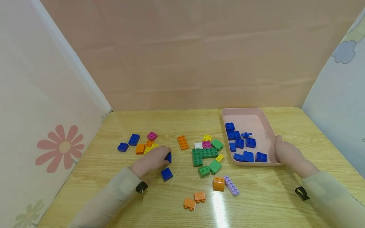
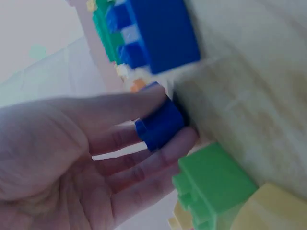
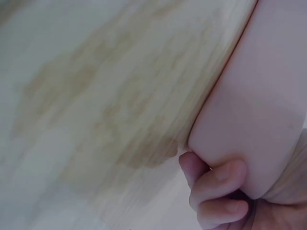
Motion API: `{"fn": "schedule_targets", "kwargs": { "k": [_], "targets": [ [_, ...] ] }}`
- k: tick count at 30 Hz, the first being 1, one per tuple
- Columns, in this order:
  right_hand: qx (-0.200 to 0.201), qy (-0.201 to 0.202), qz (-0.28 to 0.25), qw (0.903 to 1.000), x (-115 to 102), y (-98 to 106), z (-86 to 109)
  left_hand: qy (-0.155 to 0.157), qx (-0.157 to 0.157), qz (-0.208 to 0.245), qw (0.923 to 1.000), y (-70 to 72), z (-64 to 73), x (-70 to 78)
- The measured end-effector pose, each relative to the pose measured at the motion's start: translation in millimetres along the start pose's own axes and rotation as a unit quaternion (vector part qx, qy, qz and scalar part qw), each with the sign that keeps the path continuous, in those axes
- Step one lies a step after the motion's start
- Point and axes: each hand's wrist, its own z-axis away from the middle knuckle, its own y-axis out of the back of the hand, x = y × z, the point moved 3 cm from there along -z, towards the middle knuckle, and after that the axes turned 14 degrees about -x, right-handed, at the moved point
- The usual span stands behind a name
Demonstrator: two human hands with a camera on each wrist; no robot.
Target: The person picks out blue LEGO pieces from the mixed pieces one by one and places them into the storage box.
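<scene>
Left hand (image 1: 152, 159): pinching a blue brick (image 2: 165, 124), near a loose blue block (image 1: 166, 174) on the bench (image 1: 262, 196).
Right hand (image 1: 288, 155): gripping the pink tray (image 1: 251, 120) at its near right corner.
Inside the tray: more blue pieces (image 1: 251, 142).

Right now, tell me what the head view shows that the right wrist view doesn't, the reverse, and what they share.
Only the head view shows the left hand pinching a blue brick, the blue bricks inside the pink tray, and the lilac brick on the wooden table.
Only the right wrist view shows the curled fingertips of the right hand against the tray's outer side, close up.
Both show the right hand gripping the tray, and the table.
</scene>
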Motion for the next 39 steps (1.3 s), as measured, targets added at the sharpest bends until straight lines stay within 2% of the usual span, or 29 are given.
{"fn": "schedule_targets", "kwargs": {
  "k": [6,11,14,17,22,26,29,34,39],
  "targets": [
    [-0.005,-0.002,-0.016,0.9999,-0.9,0.3,-0.2,0.001,0.004,0.022,0.9998,9.0,-1.2,-5.5],
    [-0.011,-0.006,-0.025,0.9996,-0.7,0.4,-0.1,-0.023,0.032,0.002,0.9992,26.4,-5.1,8.0],
    [-0.009,-0.007,-0.021,0.9997,-0.4,0.3,-0.3,-0.058,0.053,-0.022,0.9966,37.3,-11.4,21.4],
    [-0.006,-0.009,-0.017,0.9998,0.5,-0.3,-0.8,-0.091,0.058,-0.038,0.9935,48.5,-19.8,37.8],
    [-0.001,-0.010,-0.007,0.9999,2.9,-1.1,0.2,-0.130,0.055,-0.083,0.9865,68.1,-37.6,76.5],
    [-0.019,-0.022,-0.019,0.9994,4.2,-2.1,0.8,-0.152,0.056,-0.104,0.9812,79.0,-50.7,107.5],
    [-0.026,-0.025,-0.026,0.9990,3.5,-2.4,1.1,-0.176,0.055,-0.107,0.9770,82.9,-60.2,125.3],
    [-0.016,-0.015,-0.027,0.9994,1.3,-0.3,1.3,-0.221,0.063,-0.117,0.9663,84.8,-78.1,145.5],
    [-0.030,-0.022,-0.041,0.9985,0.9,2.2,-0.7,-0.229,0.064,-0.103,0.9657,86.8,-102.1,165.5]
  ]
}}
